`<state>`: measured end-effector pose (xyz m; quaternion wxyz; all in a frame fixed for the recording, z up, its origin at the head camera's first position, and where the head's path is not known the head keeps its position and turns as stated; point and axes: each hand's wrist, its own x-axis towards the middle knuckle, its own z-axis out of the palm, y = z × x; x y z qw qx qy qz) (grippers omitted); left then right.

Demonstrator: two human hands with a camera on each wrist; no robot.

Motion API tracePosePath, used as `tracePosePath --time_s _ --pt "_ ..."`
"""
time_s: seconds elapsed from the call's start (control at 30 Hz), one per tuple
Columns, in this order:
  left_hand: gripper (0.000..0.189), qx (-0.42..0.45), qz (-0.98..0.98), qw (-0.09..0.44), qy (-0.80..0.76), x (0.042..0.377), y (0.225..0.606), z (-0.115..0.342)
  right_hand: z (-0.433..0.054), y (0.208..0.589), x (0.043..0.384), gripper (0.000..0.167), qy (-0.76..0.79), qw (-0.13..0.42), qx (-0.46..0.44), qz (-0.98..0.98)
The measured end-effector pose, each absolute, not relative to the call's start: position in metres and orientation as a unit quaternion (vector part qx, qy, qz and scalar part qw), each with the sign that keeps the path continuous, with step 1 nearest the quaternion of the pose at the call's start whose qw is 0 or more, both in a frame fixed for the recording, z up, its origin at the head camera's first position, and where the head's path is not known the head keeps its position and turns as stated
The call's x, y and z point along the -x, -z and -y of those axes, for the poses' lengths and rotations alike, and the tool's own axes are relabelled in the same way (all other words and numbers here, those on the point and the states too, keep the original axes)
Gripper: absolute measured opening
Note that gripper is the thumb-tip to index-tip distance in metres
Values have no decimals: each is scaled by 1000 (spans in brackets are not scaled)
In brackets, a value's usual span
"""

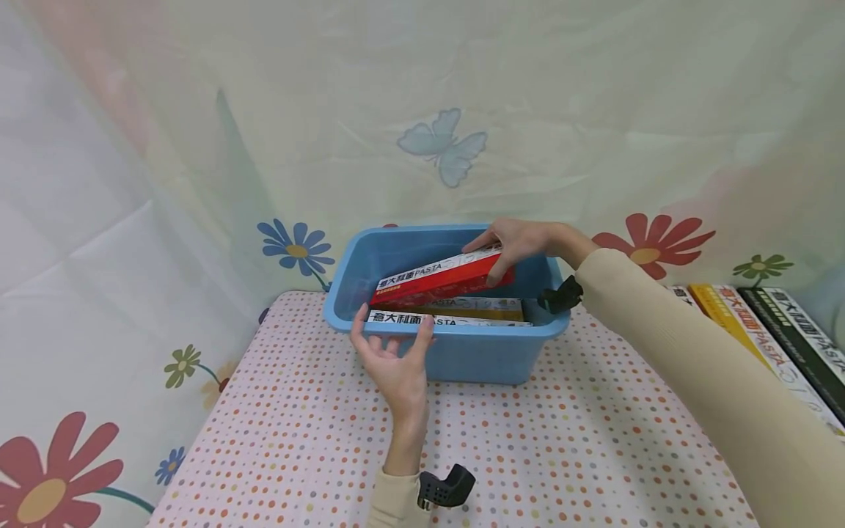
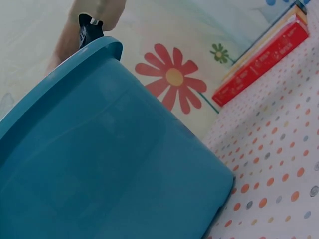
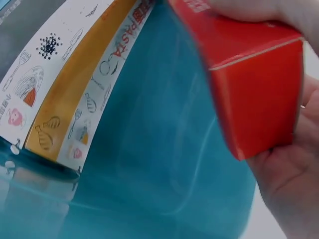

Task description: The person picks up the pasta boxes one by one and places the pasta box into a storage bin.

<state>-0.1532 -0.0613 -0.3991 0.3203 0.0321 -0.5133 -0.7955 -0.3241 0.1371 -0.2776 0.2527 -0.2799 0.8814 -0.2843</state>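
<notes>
A blue plastic basin (image 1: 475,356) stands on the dotted cloth. My right hand (image 1: 524,242) grips the right end of a red pasta box (image 1: 442,282), thumb on one side and fingers on the other. That box slants inside the basin, its right end raised; in the right wrist view its red end (image 3: 259,99) shows close up. My left hand (image 1: 396,359) holds the basin's front rim, one fingertip near the red box's lower left corner. Beneath the red box lie a yellow-sided pasta box (image 1: 491,308) and a white-topped pasta box (image 1: 455,320) along the front wall.
More pasta boxes lie at the right edge of the table, among them a yellow one (image 1: 733,315) and a black one (image 1: 785,323). A flowered cloth (image 1: 317,147) hangs behind the basin. The dotted tablecloth (image 1: 297,411) spreads around it.
</notes>
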Motion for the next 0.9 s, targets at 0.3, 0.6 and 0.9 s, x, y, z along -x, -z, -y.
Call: tracePosePath --time_s 0.3,0.6,0.9 --pt "94 -28 510 321 797 152 399 61 -141 282 324 77 286 256 286 -878" --pt "92 -35 510 317 799 150 400 61 -144 288 325 80 291 264 290 -873" --pt "92 -34 510 314 800 151 402 61 -149 293 327 82 295 266 285 -872"
